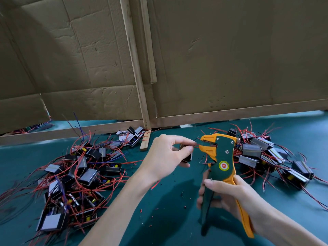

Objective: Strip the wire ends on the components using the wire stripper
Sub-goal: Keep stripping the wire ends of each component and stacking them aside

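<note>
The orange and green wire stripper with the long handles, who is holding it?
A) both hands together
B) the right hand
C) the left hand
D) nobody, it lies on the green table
B: the right hand grips the handles of the orange and green wire stripper, while the left hand holds a small black component up by the tool's jaws.

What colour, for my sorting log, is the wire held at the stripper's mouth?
Red; the head view shows the wire at the stripper's orange mouth.
</note>
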A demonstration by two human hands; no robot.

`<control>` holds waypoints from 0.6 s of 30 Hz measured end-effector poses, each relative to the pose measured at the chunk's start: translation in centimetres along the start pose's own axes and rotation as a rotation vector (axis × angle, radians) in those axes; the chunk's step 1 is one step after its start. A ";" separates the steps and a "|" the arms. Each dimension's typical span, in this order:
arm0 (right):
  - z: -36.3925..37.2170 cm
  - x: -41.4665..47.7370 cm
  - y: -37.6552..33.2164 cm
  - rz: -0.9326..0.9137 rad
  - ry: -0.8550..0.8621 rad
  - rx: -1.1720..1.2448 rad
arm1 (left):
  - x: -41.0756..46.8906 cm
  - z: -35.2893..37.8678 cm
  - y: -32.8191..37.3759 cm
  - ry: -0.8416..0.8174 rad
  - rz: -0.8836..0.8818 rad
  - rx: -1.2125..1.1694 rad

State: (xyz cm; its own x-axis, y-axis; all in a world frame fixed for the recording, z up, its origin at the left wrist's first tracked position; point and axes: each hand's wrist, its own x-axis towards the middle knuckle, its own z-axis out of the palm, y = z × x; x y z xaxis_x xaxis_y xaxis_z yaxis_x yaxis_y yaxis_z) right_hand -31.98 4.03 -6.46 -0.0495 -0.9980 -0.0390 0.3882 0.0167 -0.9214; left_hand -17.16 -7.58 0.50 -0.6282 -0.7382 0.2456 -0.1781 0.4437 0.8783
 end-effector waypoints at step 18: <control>-0.9 0.9 0.2 0.220 0.063 0.224 | 8.5 11.4 5.9 -0.371 -0.137 0.118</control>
State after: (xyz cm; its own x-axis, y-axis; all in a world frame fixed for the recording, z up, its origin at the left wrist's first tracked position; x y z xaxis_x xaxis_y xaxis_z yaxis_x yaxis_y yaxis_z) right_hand -32.78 3.24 -7.03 0.0042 -0.9660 -0.2584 0.5885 0.2113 -0.7804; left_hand -32.18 -5.46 3.14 -0.8192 -0.5710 -0.0540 -0.3512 0.4249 0.8343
